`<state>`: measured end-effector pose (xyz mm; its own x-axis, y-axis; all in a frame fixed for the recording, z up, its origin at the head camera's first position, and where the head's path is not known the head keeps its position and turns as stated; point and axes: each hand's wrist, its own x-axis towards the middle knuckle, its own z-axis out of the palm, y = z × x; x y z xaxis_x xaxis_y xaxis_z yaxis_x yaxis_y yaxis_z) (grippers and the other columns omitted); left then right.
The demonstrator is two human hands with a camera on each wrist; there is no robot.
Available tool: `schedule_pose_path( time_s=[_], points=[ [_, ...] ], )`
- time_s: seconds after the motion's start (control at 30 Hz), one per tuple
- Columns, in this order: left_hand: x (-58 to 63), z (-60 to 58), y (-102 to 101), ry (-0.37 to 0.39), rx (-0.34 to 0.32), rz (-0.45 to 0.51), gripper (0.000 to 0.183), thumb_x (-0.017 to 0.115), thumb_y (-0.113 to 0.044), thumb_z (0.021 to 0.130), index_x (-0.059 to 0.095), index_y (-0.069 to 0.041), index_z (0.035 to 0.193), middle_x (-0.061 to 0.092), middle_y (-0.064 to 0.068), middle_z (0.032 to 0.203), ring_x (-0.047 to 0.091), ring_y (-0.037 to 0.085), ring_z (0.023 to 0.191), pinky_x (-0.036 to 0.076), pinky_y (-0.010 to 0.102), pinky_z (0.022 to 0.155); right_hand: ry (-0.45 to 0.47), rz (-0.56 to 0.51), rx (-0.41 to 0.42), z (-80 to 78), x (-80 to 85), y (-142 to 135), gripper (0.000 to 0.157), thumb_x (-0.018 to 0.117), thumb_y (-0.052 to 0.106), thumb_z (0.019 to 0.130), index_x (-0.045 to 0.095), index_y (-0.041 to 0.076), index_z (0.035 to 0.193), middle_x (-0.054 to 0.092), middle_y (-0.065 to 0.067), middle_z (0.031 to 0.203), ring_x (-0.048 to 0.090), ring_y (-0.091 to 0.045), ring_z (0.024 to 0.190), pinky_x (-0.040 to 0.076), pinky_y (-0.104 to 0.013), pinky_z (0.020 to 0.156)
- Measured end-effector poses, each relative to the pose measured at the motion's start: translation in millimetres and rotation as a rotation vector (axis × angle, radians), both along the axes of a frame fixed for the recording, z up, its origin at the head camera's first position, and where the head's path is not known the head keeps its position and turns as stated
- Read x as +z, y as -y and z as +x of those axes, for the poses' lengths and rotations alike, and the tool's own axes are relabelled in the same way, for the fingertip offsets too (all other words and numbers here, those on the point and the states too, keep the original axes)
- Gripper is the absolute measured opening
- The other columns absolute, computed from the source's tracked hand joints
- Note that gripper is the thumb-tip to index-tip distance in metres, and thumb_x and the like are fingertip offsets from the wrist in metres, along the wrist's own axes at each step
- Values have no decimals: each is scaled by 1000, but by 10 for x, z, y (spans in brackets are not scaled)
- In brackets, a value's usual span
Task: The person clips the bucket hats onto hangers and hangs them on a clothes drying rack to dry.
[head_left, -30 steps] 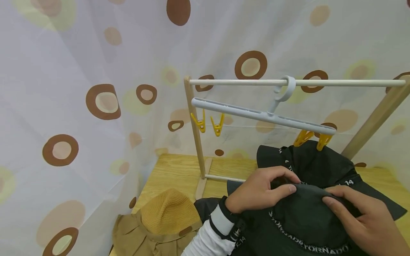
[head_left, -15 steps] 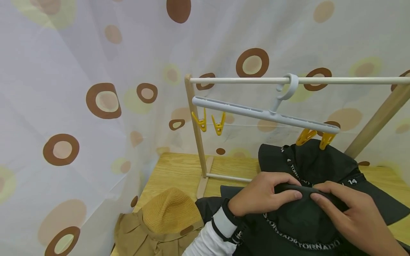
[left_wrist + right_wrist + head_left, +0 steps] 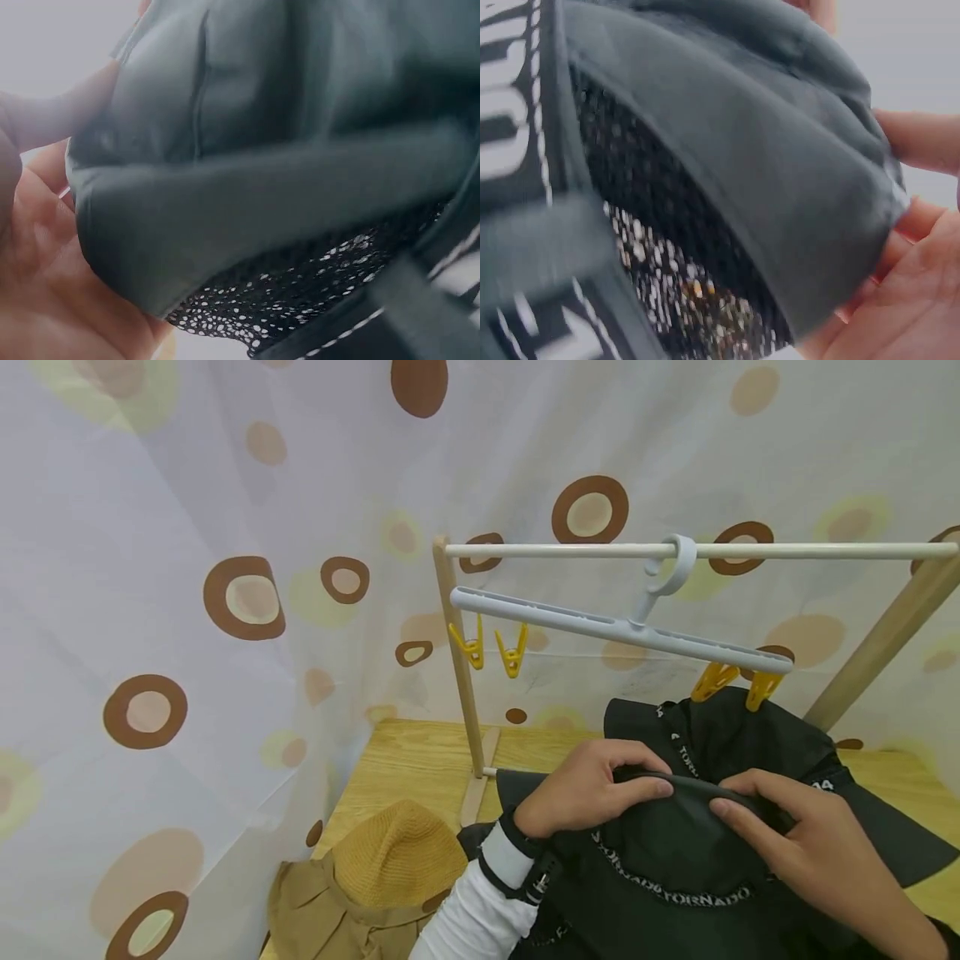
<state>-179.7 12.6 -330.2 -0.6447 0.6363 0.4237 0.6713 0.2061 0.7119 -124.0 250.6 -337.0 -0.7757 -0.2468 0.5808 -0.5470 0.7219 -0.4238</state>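
A dark bucket hat (image 3: 675,843) with white TORNADO lettering is held up between both hands. My left hand (image 3: 592,785) pinches the top of its crown between thumb and fingers, and my right hand (image 3: 802,835) pinches the same fold further right. Mesh lining (image 3: 285,292) shows inside the hat in the left wrist view, and dark fabric (image 3: 727,142) fills much of the right wrist view. Behind, a second dark hat (image 3: 765,735) hangs from two yellow clips (image 3: 763,690) on a white hanger (image 3: 570,623). Two more yellow clips (image 3: 512,652) dangle at the hanger's left end, gripping nothing.
The hanger hooks over the white rail (image 3: 540,551) of a wooden-legged rack (image 3: 459,677). A straw-coloured hat (image 3: 397,856) with a khaki brim lies on the wooden table (image 3: 408,752) at the left. A patterned curtain (image 3: 300,485) hangs behind.
Both hands have moved left and slightly up with the bucket hat. The right hand has come nearer to the left, and the crown fabric between them is bunched into a tighter fold.
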Motion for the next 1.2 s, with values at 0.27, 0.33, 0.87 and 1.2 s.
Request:
schedule_pose_path(
  time_s=[0.27, 0.33, 0.87, 1.2],
  points=[
    [64, -157, 176, 0, 43, -17, 14, 66, -15, 96, 73, -8, 106, 73, 7, 104, 61, 4, 90, 48, 12, 82, 152, -13, -4, -209, 60, -140, 16, 64, 12, 97, 65, 14, 113, 62, 16, 99, 52, 12, 76, 42, -18, 58],
    [85, -197, 236, -7, 57, -31, 14, 66, -15, 96, 73, -8, 105, 73, 7, 104, 61, 5, 89, 48, 12, 81, 203, -10, -14, -320, 90, -173, 24, 61, 15, 99, 60, 8, 122, 63, 3, 109, 49, 18, 78, 43, -17, 59],
    [112, -403, 340, -51, 59, -140, 16, 65, -15, 96, 74, -8, 108, 73, 7, 108, 63, 16, 98, 47, 15, 85, 287, -69, -150, -880, 157, -141, 62, 53, 30, 103, 30, 6, 155, 47, -37, 140, 58, -56, 111, 48, -66, 79],
    [109, -553, 331, -54, 55, -218, 18, 65, -17, 97, 74, -8, 109, 73, 7, 111, 64, 19, 105, 46, 16, 91, 263, -123, -183, -940, 141, -50, 53, 57, 33, 101, 51, -1, 141, 62, -30, 120, 67, -26, 87, 47, -29, 62]
  ],
)
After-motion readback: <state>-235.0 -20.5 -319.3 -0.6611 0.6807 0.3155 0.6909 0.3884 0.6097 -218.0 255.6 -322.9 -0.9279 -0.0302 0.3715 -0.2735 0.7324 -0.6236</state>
